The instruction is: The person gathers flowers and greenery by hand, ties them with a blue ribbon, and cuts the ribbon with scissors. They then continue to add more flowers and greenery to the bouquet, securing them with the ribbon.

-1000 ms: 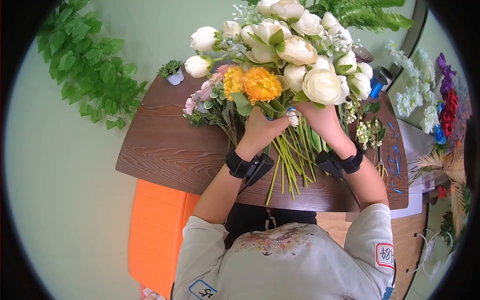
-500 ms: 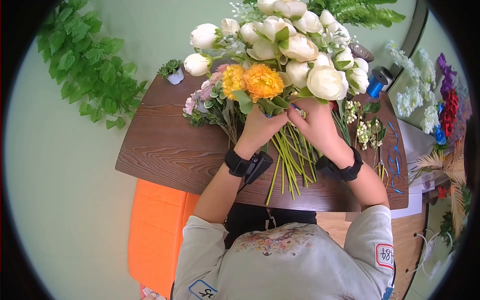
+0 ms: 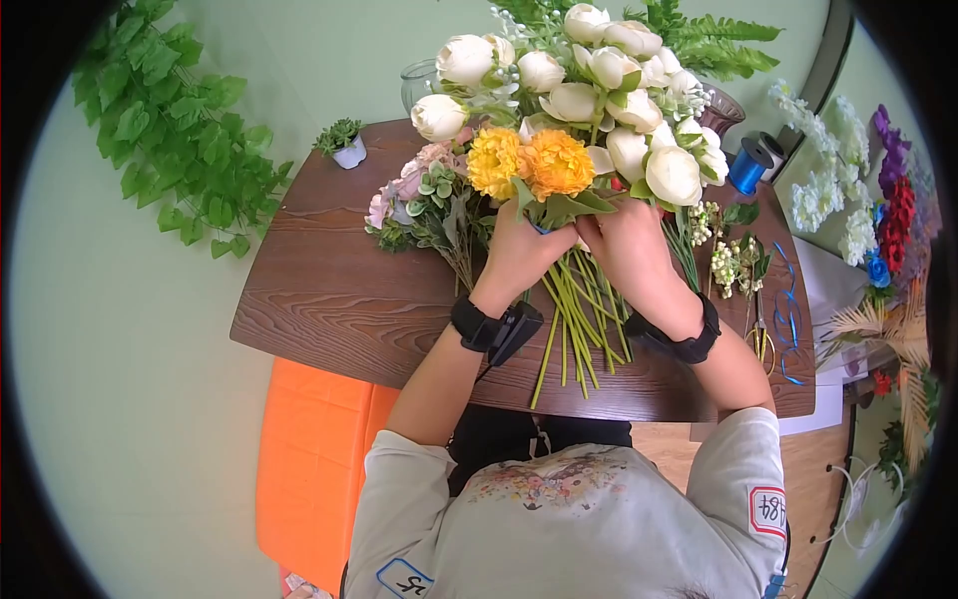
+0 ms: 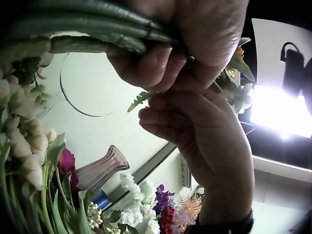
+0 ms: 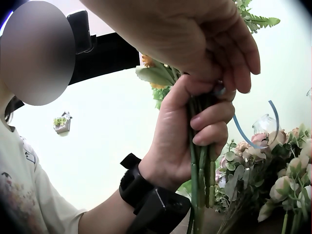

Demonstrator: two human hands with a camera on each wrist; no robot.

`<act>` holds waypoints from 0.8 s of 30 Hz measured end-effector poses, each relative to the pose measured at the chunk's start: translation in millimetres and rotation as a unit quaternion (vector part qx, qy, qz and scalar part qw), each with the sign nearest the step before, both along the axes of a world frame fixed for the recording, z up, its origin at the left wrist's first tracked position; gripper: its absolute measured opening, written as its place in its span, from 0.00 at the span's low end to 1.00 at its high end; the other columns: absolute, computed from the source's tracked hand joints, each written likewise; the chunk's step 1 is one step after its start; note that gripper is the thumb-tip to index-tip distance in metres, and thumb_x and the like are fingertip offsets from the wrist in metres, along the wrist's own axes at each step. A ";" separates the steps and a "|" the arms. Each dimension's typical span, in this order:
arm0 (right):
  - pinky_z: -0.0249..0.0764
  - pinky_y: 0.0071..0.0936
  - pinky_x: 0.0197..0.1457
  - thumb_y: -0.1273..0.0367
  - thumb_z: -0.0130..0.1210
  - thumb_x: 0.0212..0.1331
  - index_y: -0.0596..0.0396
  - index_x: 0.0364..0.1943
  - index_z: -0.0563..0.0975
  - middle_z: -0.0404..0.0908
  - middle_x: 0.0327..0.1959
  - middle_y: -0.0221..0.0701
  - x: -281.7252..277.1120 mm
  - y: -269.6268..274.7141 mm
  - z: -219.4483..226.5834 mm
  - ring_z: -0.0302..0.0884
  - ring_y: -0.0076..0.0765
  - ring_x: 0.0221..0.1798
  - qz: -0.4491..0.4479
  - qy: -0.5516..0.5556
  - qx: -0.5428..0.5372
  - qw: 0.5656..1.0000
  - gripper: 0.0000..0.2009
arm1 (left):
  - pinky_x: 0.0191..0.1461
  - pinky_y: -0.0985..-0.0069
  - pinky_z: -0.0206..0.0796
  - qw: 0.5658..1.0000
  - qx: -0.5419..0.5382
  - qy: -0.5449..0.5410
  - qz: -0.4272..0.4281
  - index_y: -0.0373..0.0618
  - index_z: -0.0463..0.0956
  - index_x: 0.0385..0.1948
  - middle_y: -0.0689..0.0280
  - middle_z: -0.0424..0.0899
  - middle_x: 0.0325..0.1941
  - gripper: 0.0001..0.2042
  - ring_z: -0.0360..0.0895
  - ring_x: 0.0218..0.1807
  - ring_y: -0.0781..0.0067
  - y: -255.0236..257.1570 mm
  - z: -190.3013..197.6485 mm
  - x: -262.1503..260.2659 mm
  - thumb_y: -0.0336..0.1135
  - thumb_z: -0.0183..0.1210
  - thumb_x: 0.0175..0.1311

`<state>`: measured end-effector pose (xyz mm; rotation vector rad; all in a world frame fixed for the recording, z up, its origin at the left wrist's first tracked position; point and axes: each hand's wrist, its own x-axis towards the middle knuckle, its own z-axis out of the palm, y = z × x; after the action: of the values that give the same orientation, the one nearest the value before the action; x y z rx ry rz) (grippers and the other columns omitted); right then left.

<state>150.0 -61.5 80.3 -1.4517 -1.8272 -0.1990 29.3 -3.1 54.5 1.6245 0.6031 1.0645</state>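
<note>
My left hand (image 3: 524,255) grips a bundle of green stems (image 3: 574,329) just below the flower heads, its fingers wrapped round them in the right wrist view. Above it spread cream-white peonies (image 3: 672,177) and orange-yellow blooms (image 3: 559,165). Close against the left thumb is my right hand (image 3: 634,250), thumb and forefinger pinched together at the binding point, the other fingers loosely bent. A blue ribbon (image 5: 278,124) curves out in a loop from behind the left fingers, its tail hanging free. The pinched part is mostly hidden by the hands.
Pink and lilac flowers (image 3: 399,195) lie left of the bundle. To the right are white berry sprigs (image 3: 733,265), scissors (image 3: 761,339), curled blue ribbon (image 3: 788,319) and a blue spool (image 3: 744,175). A ribbed vase (image 3: 723,110) and a potted succulent (image 3: 349,152) stand at the back.
The right hand has turned and drawn in beside the left thumb, covering a small white bud seen earlier. The flower heads have swung to the right, uncovering a glass vessel behind.
</note>
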 end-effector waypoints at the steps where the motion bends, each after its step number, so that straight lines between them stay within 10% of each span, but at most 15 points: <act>1: 0.68 0.38 0.31 0.74 0.51 0.42 0.64 0.24 0.72 0.72 0.22 0.45 0.0 0.1 0.9 0.70 0.52 0.26 0.005 0.003 0.017 1.000 0.05 | 0.36 0.79 0.64 1.000 0.016 0.001 0.015 0.36 0.71 0.31 0.64 0.77 0.28 0.14 0.73 0.31 0.76 -0.1 0.2 0.2 0.26 0.57 0.38; 5: 0.69 0.33 0.29 0.74 0.51 0.42 0.64 0.25 0.72 0.73 0.21 0.44 3.4 -3.6 10.8 0.72 0.46 0.24 -0.017 0.034 -0.075 0.996 0.06 | 0.36 0.78 0.65 0.999 0.024 0.003 0.045 0.36 0.71 0.31 0.64 0.78 0.28 0.13 0.74 0.31 0.76 5.6 -3.1 0.1 0.26 0.57 0.38; 7: 0.69 0.27 0.26 0.75 0.50 0.41 0.65 0.27 0.72 0.73 0.19 0.41 9.6 1.0 13.7 0.74 0.35 0.20 0.058 0.150 -0.199 0.967 0.08 | 0.18 0.86 0.53 0.997 0.060 0.001 0.044 0.39 0.70 0.24 0.74 0.69 0.15 0.05 0.62 0.16 0.87 7.2 -3.3 -1.3 0.28 0.54 0.45; 10: 0.68 0.22 0.24 0.75 0.49 0.43 0.64 0.28 0.72 0.73 0.17 0.35 15.2 3.1 17.1 0.72 0.26 0.19 0.099 0.192 -0.228 0.949 0.07 | 0.36 0.78 0.65 0.998 0.027 0.016 0.052 0.36 0.71 0.30 0.63 0.78 0.28 0.14 0.74 0.31 0.76 8.6 -3.5 -2.0 0.27 0.59 0.38; 20: 0.69 0.18 0.29 0.77 0.47 0.49 0.64 0.37 0.68 0.73 0.25 0.32 29.5 12.0 10.4 0.72 0.24 0.25 0.194 0.465 -0.328 0.799 0.10 | 0.20 0.85 0.56 0.993 0.110 0.002 0.046 0.37 0.72 0.28 0.73 0.71 0.15 0.07 0.65 0.17 0.86 7.0 -1.6 -3.6 0.29 0.55 0.47; 24: 0.67 0.17 0.29 0.74 0.46 0.51 0.63 0.36 0.68 0.73 0.23 0.30 30.5 14.8 5.2 0.71 0.22 0.24 0.192 0.380 -0.314 0.849 0.09 | 0.15 0.86 0.49 0.999 0.011 -0.030 0.005 0.38 0.72 0.27 0.74 0.67 0.12 0.05 0.60 0.13 0.88 9.9 -8.8 -2.7 0.27 0.53 0.49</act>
<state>180.5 -46.7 85.5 -1.2380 -1.4810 1.1196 26.6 6.8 45.7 1.6047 0.5626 1.1258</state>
